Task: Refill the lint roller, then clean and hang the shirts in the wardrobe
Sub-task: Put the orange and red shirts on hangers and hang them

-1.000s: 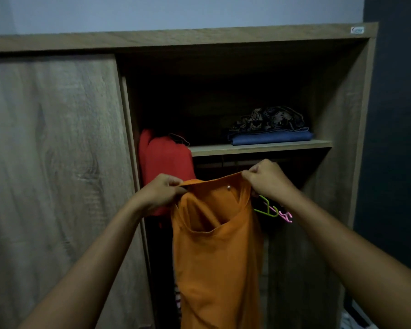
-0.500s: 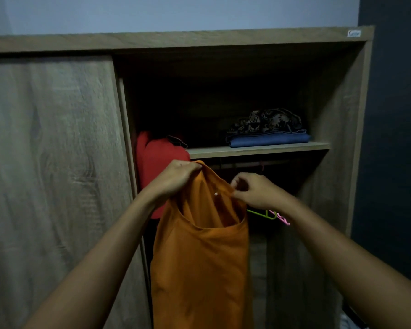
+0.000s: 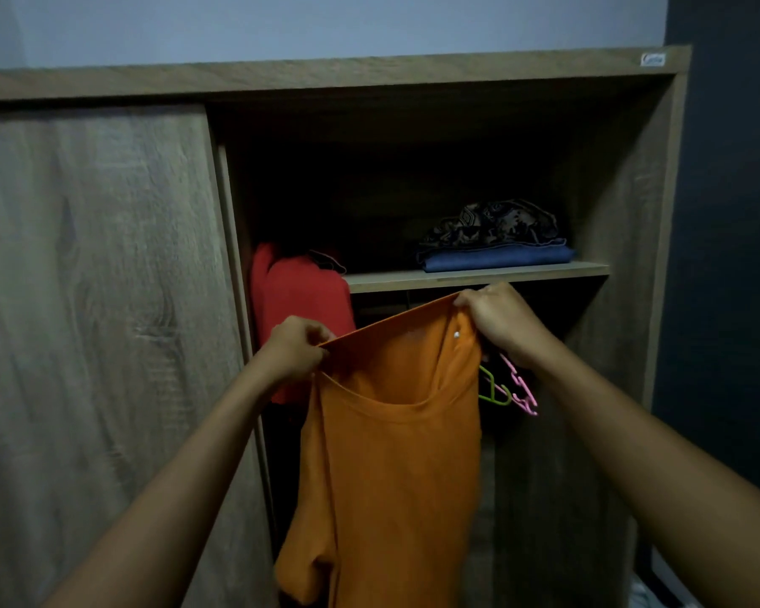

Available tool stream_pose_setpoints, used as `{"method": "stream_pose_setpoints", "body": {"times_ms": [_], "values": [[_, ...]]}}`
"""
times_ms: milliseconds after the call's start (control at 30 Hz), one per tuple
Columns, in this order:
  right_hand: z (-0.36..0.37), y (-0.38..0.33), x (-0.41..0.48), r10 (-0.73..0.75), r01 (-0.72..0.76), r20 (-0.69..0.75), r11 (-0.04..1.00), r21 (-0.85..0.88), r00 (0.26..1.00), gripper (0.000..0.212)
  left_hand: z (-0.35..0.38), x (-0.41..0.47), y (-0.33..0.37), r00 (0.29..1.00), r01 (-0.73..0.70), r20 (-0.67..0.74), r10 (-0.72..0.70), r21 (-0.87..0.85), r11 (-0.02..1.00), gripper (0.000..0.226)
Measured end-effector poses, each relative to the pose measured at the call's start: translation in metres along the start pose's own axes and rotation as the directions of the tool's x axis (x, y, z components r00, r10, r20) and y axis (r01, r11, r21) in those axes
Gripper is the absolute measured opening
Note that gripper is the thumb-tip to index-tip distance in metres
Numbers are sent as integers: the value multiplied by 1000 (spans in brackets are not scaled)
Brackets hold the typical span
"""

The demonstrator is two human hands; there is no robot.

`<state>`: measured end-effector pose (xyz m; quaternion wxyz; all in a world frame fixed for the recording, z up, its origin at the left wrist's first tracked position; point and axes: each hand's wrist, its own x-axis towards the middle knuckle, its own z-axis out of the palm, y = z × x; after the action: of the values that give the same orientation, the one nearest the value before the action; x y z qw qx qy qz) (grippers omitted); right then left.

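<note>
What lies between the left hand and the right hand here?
Head view: only the orange shirt, its neckline edge stretched taut from the left hand up to the right hand.

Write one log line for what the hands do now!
left hand: grips neckline of orange fabric shirt | right hand: grips neckline | shirt: not hung, before open wooden wardrobe
</note>
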<state>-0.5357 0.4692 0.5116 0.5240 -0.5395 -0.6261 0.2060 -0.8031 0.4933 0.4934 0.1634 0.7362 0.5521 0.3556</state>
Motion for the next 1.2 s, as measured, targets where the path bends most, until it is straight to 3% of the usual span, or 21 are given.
{"method": "stream_pose_setpoints", "body": {"times_ms": [100,200,300,433,567,667,767,867,967,1033,1200], "values": [[-4,4,-3,53,-53,43,999,1,998,41,-7,0,-2,986,55,165,-26,-175,983,15],[-7,10,-7,61,-57,37,993,-105,997,45,-2,1,3,978,93,205,-39,-260,961,22],[-11,24,-6,79,-55,76,959,-278,994,40,11,4,10,997,61,63,-43,-314,948,30],[-20,61,2,98,-49,102,915,-401,990,16,31,10,11,996,-2,-93,-18,-211,977,30],[-23,98,10,228,-51,332,883,-466,916,1,61,17,12,991,-17,-132,0,-131,991,36],[-16,119,14,262,-36,440,887,-460,859,14,84,25,14,990,-51,-140,36,-107,993,38],[-10,133,24,222,-78,351,922,-380,910,25,102,37,15,983,-111,-156,95,-96,989,35],[-1,141,44,136,-64,197,941,-332,971,22,115,49,14,975,-144,-184,123,-103,984,37],[13,148,72,104,-61,98,927,-369,990,29,123,61,11,971,-158,-196,139,-87,984,35],[23,156,97,117,-71,80,901,-429,990,39,127,67,7,967,-161,-210,145,-63,985,34],[46,170,142,232,-76,156,755,-652,960,39,130,78,-3,962,-142,-241,130,-31,989,39]]}}
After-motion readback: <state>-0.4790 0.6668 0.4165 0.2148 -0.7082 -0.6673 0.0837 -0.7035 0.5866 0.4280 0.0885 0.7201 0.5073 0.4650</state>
